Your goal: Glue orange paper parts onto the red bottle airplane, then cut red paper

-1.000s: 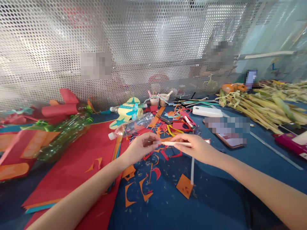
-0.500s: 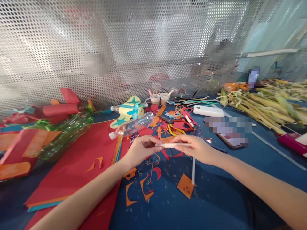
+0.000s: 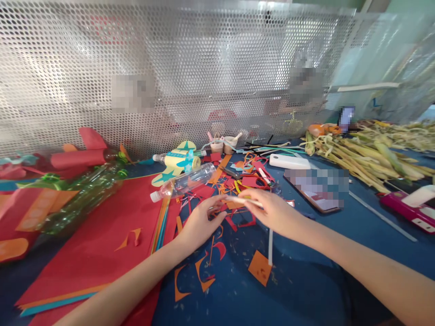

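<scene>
My right hand [image 3: 268,206] pinches a short, thin white stick [image 3: 237,199] between thumb and fingers, over the scraps in the middle of the table. The stick points left and tilts slightly. My left hand [image 3: 205,217] is open beside its left end, thumb apart from the curled fingers; whether a fingertip touches the stick I cannot tell. Below my right hand, a long white strip [image 3: 270,249] reaches down to an orange paper square [image 3: 260,268]. Cut red and orange paper scraps [image 3: 234,216] lie under and behind both hands.
A clear plastic bottle [image 3: 185,181] and a decorated yellow bottle [image 3: 183,160] lie behind my left hand. Red paper sheets [image 3: 91,226] and green bottles [image 3: 81,199] are at left. A phone [image 3: 314,192], white device [image 3: 288,161] and dried husks [image 3: 367,158] are at right.
My left fingers have parted from their pinch on the white stick. It stays in my right hand and now tilts, its left end higher. The view has shifted slightly.
</scene>
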